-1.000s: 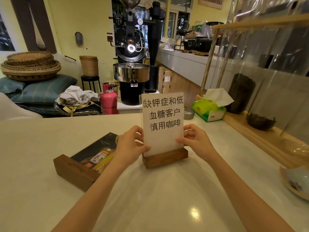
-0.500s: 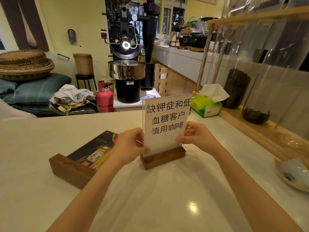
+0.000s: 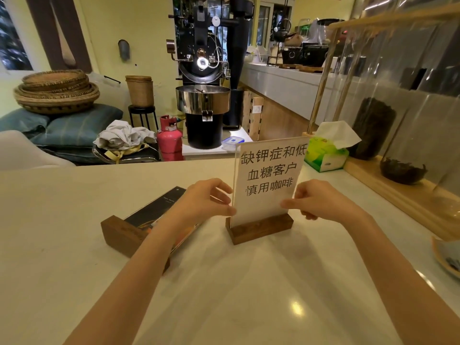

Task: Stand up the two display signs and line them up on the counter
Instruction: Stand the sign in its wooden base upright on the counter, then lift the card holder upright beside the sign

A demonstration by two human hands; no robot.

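A white sign (image 3: 268, 178) with black Chinese characters stands upright in its wooden base (image 3: 260, 227) on the pale counter (image 3: 74, 245). My left hand (image 3: 204, 202) pinches the sign's left edge and my right hand (image 3: 316, 200) pinches its lower right edge. A second sign (image 3: 151, 215), dark with a bottle picture, lies flat to the left with its wooden base (image 3: 122, 232) toward me. My left forearm crosses over part of it.
A green tissue box (image 3: 326, 155) sits behind the standing sign on the right. A wooden rack with glass covers (image 3: 398, 120) lines the counter's right side. A dish (image 3: 448, 260) sits at the right edge. A coffee roaster (image 3: 204, 90) stands beyond the counter.
The upright sign has shifted a little to the right and turned slightly, still held at both edges. The flat sign has not moved.
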